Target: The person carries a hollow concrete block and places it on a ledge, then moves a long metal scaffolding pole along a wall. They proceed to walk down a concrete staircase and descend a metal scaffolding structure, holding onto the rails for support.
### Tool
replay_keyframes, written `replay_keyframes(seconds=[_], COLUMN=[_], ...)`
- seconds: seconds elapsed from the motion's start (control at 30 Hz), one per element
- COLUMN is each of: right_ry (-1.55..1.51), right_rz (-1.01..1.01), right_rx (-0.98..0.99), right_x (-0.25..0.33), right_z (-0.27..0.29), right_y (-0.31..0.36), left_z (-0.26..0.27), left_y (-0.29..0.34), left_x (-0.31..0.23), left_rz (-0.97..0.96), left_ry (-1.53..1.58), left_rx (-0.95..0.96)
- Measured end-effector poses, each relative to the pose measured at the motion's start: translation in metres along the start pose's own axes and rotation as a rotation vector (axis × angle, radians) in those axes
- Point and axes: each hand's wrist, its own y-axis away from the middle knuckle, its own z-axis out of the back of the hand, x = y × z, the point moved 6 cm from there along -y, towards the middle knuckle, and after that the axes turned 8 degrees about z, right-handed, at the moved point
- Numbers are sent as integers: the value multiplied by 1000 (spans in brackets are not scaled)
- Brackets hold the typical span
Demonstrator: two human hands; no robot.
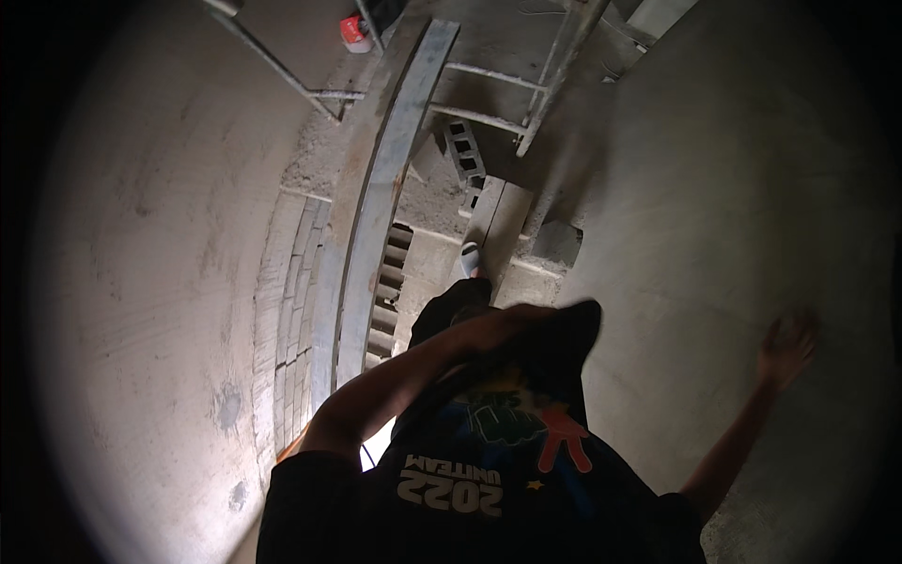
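Across the front of my body my left hand (531, 318) is at the hem of the black printed T-shirt (470, 423). The cloth is drawn out to a point on the right, bunched at the hand, which appears closed on it; its fingers are mostly hidden. Out to the right, my right hand (791, 346) is raised beside the grey plastered wall (714, 235). Its fingers look spread and somewhat blurred, and nothing shows in them. Whether it touches the wall is unclear. Below, a foot in a light shoe (471, 256) stands on a wooden board (508, 218).
Long planks (395, 164) run along the left, over a brick edge (296, 282). Ahead lie a hollow block (462, 150) and a grey block (558, 242). Metal scaffold frames (536, 113) stand farther off, near a red and white bag (355, 35). Another plastered wall (160, 244) rises left.
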Motion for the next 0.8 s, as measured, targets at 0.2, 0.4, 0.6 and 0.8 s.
replay_keyframes(seconds=[0.2,0.4,0.6,0.8], right_ry=[-46,4,109,-240], right_rz=[-20,-33,-175,-232], right_rx=[-40,-60,37,-260], right_x=[1,11,0,46], right_z=[8,12,-6,-9], right_y=[-2,-13,-19,-103], left_z=[-8,-39,-87,-83], left_y=[-66,-54,-9,-7], left_x=[-14,-94,-191,-231], left_rz=[-796,-569,-714,-928], left_ry=[-1122,-636,266,653], left_rx=[281,619,814,695])
